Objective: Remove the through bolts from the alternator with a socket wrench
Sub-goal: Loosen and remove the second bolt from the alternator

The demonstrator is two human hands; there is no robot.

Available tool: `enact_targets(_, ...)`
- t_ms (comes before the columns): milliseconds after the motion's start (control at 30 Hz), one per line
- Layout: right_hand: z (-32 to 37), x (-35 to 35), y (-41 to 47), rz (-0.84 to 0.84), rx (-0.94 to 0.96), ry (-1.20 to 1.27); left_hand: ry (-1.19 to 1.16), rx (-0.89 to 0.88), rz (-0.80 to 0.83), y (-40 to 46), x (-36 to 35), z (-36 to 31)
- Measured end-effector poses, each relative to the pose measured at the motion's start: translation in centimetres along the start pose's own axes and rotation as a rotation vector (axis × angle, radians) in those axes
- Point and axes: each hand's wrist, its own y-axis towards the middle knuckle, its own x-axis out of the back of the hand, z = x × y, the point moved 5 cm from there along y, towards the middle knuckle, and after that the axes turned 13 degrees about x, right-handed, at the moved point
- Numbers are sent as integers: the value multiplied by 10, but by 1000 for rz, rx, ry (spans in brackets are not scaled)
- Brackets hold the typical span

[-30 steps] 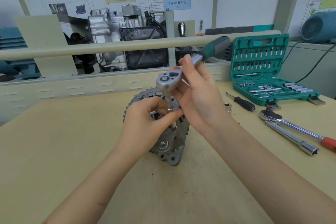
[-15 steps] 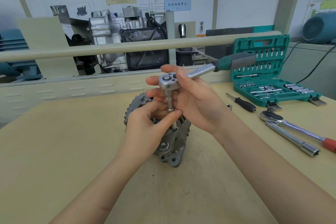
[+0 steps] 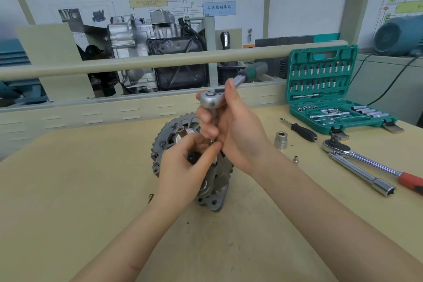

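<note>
Bright, even light, soft shadows; edges bowed, far-left background perhaps blurred.

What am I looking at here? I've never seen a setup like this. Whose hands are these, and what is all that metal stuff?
There is no robot: a person wears a camera on the head, looking down at their own hands. On the workbench stands an alternator, a car's generator. The right hand grips a socket wrench by its head, pointing down onto the alternator. The left hand pinches the wrench's lower end, steadying it. To the right lie a green socket set case, a loose socket, a small screwdriver and two more wrenches.
</note>
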Motion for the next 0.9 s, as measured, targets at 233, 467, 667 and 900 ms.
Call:
enact_targets(233,4,21,5,-157,-80,263,166,-91,-113,-9,-7,3)
enact_targets(467,5,16,5,-114,-69,171,108,-65,-99,-8,-7,5)
enact_targets(667,1,3,4,-4,-49,36,-12,40,61,-1,1,10)
enact_targets(900,2,-4,3,122,4,-89,-86,58,211,7,4,7)
